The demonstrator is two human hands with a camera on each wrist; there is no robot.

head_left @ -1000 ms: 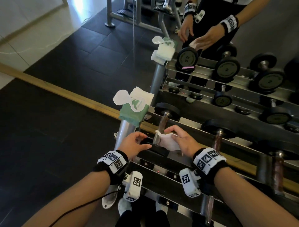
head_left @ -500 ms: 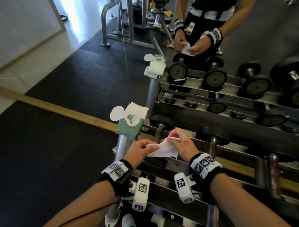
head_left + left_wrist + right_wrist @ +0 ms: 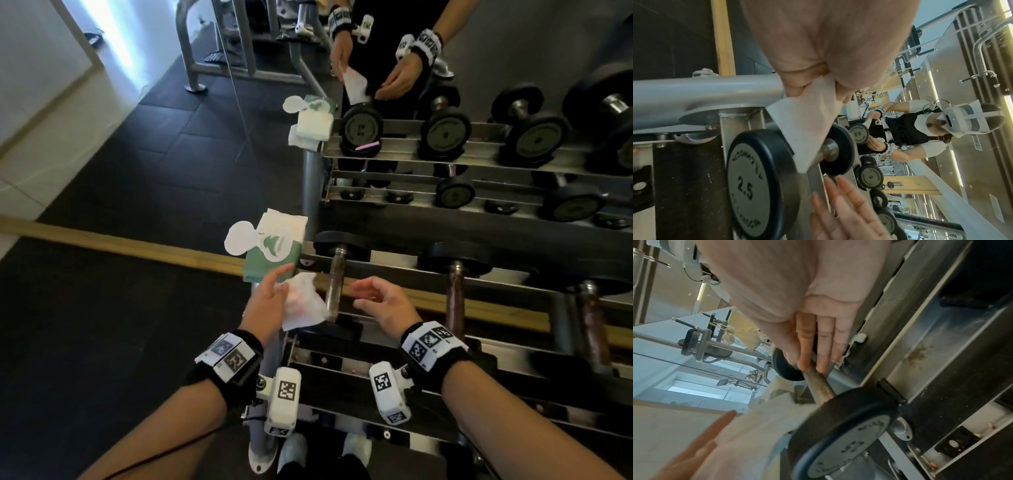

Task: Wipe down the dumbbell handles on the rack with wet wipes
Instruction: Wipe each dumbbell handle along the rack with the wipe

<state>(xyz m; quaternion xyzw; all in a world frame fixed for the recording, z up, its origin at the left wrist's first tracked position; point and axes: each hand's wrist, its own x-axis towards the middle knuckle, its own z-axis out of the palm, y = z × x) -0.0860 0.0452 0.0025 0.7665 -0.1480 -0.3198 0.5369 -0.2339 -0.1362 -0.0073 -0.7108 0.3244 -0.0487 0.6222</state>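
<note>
My left hand [image 3: 279, 289] pinches a crumpled white wet wipe [image 3: 303, 303], which hangs just left of the brownish handle [image 3: 334, 284] of the leftmost dumbbell on the rack. In the left wrist view the wipe [image 3: 807, 123] hangs from my thumb and fingers in front of the dumbbell's 2.5 plate [image 3: 754, 183]. My right hand [image 3: 359, 294] hovers right of that handle, fingers loosely curled and empty. From the right wrist, its fingers [image 3: 818, 340] lie over the handle [image 3: 820, 386], with the near plate [image 3: 842, 431] below.
A green wet wipe pack [image 3: 270, 248] with its flap open sits on the rack's left post. More dumbbells [image 3: 455, 284] rest to the right on the rack rail [image 3: 394, 270]. A mirror behind reflects the rack and a person [image 3: 394, 41].
Half a second ago both hands held the wipe stretched between them. The right hand has let go and moved right; the left hand alone keeps the wipe beside the handle.
</note>
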